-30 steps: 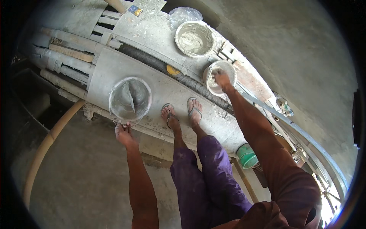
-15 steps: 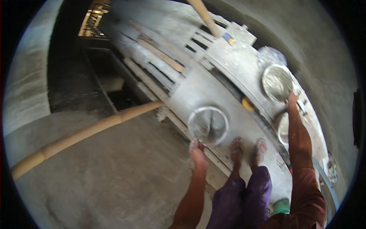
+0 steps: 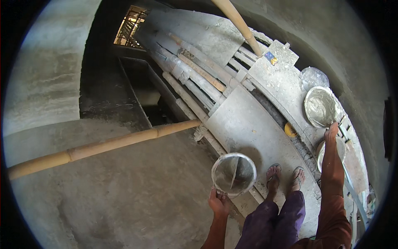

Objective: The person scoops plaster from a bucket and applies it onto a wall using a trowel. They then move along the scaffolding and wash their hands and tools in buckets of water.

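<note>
My left hand (image 3: 219,201) is closed on the near rim of a grey bucket (image 3: 223,182), held tilted with its mouth toward me. The bucket looks nearly empty, with a grey film inside and a thin pale strip across it that I cannot identify. My right hand (image 3: 331,130) reaches out to the right, its fingers closed at the near edge of another bucket (image 3: 320,104), which holds pale grey plaster. That bucket rests on the raised, splattered planks. A third pale bucket (image 3: 321,159) stands partly hidden behind my right forearm.
I stand in sandals on a grey board (image 3: 236,112) of a scaffold. A bamboo pole (image 3: 107,144) comes in from the left, and another bamboo pole (image 3: 238,23) rises at the far end. A clear plastic bag (image 3: 314,77) and a yellow round thing (image 3: 290,130) lie nearby.
My left hand has drawn the grey bucket nearer to me, away from the board's middle. My right hand stays at the plaster bucket. The whole view has shifted a little.
</note>
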A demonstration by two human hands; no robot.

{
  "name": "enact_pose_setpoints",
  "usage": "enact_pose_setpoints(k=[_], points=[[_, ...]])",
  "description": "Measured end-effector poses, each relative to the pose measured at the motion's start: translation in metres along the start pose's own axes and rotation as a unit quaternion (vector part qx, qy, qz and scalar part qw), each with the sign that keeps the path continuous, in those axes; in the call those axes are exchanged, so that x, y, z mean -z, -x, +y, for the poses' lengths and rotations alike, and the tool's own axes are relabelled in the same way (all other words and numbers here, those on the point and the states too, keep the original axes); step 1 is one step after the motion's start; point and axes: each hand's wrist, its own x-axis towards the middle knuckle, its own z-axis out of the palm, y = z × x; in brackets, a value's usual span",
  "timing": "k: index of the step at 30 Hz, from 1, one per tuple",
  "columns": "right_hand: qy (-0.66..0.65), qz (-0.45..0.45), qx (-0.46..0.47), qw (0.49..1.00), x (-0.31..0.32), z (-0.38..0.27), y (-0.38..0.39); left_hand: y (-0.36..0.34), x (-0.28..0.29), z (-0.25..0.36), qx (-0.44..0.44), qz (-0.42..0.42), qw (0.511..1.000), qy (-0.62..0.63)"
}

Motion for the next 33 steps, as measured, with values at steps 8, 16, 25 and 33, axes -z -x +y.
enact_pose_setpoints(k=[8,16,25,33], points=[[0.159,-0.060,0.083,0.982,-0.030,-0.073,0.214,0.071,0.046,0.079,-0.019,-0.043,0.999,0.018],[0.264,-0.266,0.180,0.909,0.018,-0.184,0.527,0.094,0.089,0.139,0.064,-0.239,0.963,0.109],[0.533,-0.416,0.299,0.673,0.006,-0.184,0.695,0.118,0.042,0.250,0.138,-0.512,0.846,-0.061],[0.551,-0.598,0.421,0.403,-0.083,-0.117,0.807,0.034,0.038,0.289,0.177,-0.494,0.851,-0.014]])
